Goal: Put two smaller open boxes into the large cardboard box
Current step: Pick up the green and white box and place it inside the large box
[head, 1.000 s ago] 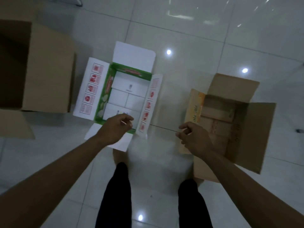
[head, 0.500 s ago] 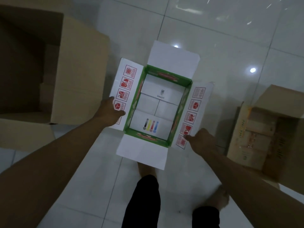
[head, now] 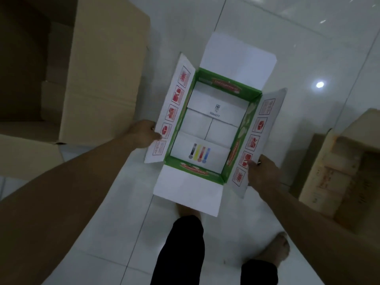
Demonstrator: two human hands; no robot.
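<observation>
An open white box with green walls (head: pixel 207 128) is in the middle, its four flaps spread out. My left hand (head: pixel 143 133) grips it under its left flap and my right hand (head: pixel 264 174) grips it under its right flap. The large cardboard box (head: pixel 102 75) stands open to the left, its inside dark. A smaller brown open box (head: pixel 337 171) sits at the right edge.
The floor is glossy white tile (head: pixel 308 48) with lamp reflections. My legs in black trousers (head: pixel 181 249) and a bare foot (head: pixel 275 251) are below the white box.
Both hands moved from the middle out to the white box's side flaps and closed on it. The view swung left and nearer, so the white box appears larger and the brown box slid right.
</observation>
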